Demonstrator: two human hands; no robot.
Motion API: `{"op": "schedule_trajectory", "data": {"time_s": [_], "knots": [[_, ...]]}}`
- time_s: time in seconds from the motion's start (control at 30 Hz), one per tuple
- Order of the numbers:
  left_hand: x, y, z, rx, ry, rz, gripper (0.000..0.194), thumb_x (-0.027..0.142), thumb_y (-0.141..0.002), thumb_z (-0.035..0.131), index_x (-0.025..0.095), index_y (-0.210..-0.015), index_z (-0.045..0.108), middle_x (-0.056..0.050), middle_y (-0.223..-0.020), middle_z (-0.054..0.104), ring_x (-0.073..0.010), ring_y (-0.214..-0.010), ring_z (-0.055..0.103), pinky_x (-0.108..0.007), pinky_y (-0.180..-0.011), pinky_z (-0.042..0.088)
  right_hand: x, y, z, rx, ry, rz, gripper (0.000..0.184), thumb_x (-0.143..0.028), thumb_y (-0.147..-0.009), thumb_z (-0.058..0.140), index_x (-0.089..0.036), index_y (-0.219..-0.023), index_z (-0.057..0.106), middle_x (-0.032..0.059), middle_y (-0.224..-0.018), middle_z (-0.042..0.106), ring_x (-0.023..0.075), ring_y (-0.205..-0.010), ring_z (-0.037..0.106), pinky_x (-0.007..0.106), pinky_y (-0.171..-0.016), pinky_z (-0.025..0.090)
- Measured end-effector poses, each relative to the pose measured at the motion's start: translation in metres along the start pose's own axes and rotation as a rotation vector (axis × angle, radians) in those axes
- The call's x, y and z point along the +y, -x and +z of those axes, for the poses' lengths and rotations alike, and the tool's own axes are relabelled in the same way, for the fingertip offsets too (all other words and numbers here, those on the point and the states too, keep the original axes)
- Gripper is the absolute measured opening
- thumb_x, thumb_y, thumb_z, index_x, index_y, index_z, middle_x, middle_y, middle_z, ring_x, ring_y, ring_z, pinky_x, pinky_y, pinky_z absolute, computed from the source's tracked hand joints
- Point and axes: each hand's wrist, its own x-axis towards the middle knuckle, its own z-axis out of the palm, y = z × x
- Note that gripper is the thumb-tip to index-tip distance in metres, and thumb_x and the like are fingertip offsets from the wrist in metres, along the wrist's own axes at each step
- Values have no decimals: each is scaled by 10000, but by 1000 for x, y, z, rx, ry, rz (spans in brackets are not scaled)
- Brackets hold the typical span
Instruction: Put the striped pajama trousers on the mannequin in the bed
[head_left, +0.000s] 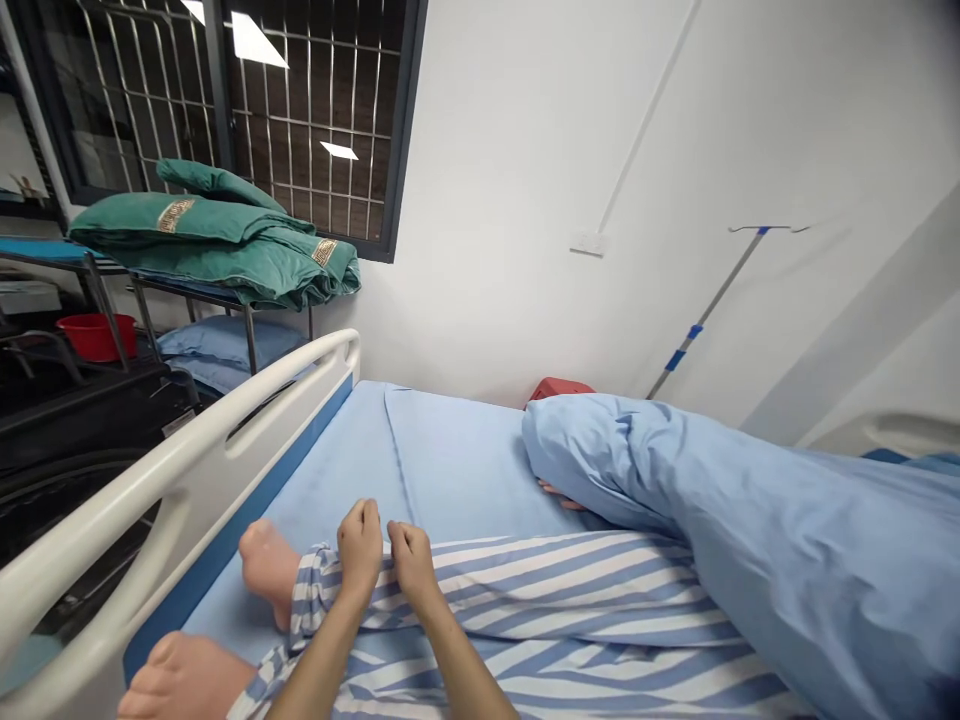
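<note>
My left hand (361,540) is closed in a fist over the lower leg of the blue-and-white striped trousers (555,575). Just right of it, a small gap apart, my right hand (412,558) is curled into a fist too. No cloth or object shows in either fist, though the palms are hidden. The trousers clothe a figure lying on the bed, whose smooth, manikin-like feet, a far foot (268,563) and a near foot (187,680), stick out at the left. A light blue quilt (795,540) covers the figure's upper part; fingertips (561,495) peek from under its edge.
A cream bed end board (172,480) rises at the left, beside a black wheelchair (82,430). Folded green quilts (225,240) are stacked on a rack below the barred window (315,110). An IV pole (712,310) and a red object (559,388) stand behind the bed.
</note>
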Motion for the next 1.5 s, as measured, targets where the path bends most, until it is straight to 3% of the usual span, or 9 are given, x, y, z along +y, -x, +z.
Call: {"op": "schedule_trajectory", "data": {"time_s": [0.13, 0.27, 0.5, 0.67, 0.8, 0.97, 1.13, 1.27, 1.5], "knots": [[2, 14, 22, -71, -51, 2, 291, 340, -824, 314, 213, -581, 412, 21, -539, 476, -125, -559, 435, -230, -550, 256, -11, -13, -24, 48, -81, 106, 402, -395, -811, 362, -202, -461, 313, -47, -430, 291, 98, -451, 288, 239, -461, 231], [-2, 23, 35, -210, -131, 28, 257, 360, -795, 378, 216, -597, 456, 25, -548, 485, -127, -573, 440, -232, -555, 230, -18, -12, -48, 254, 86, -54, 387, -391, -819, 389, -198, -496, 296, -50, -466, 290, 99, -485, 277, 242, -486, 204], [34, 17, 51, -242, 241, 72, 304, 378, -783, 371, 203, -538, 329, 58, -495, 335, -96, -528, 348, -214, -544, 276, 15, -4, -59, 218, 31, 6, 380, -404, -820, 375, -196, -503, 347, -37, -478, 348, 112, -500, 319, 247, -499, 222], [35, 41, 73, -180, -114, 99, 318, 343, -836, 304, 202, -598, 461, 10, -562, 506, -116, -557, 406, -243, -555, 207, 9, -11, -76, 178, -176, 87, 368, -408, -793, 387, -208, -507, 270, -56, -478, 254, 94, -486, 265, 233, -469, 240], [29, 49, 77, -193, -261, 137, 329, 348, -847, 302, 215, -617, 497, 2, -584, 557, -125, -567, 440, -247, -550, 187, 4, -12, -100, 88, 36, -32, 402, -408, -807, 393, -193, -481, 299, -55, -459, 266, 89, -479, 274, 236, -477, 214], [35, 43, 76, -198, -366, 129, 325, 351, -847, 314, 220, -630, 518, -4, -622, 593, -139, -607, 481, -251, -555, 202, 23, -5, -110, 230, 185, -50, 417, -400, -843, 356, -192, -487, 293, -54, -452, 274, 93, -472, 254, 253, -493, 194], [61, 38, 91, -287, -331, 231, 335, 328, -872, 266, 219, -706, 536, -24, -743, 633, -148, -693, 527, -252, -586, 251, 35, -8, -109, 272, -23, 1, 399, -431, -826, 376, -197, -507, 321, -49, -481, 302, 96, -496, 289, 241, -488, 239], [70, 51, 111, -259, -296, 130, 378, 352, -890, 219, 221, -738, 539, -29, -732, 635, -154, -692, 541, -257, -589, 261, 29, -14, -122, 276, -233, 116, 379, -435, -785, 418, -203, -513, 294, -54, -480, 284, 88, -485, 275, 231, -459, 259], [63, 58, 116, -288, -355, 173, 386, 374, -887, 230, 229, -780, 571, -32, -761, 649, -159, -702, 547, -262, -589, 253, 31, -11, -155, 123, -17, -28, 414, -444, -810, 412, -186, -495, 337, -54, -471, 296, 77, -478, 282, 222, -476, 259]]}}
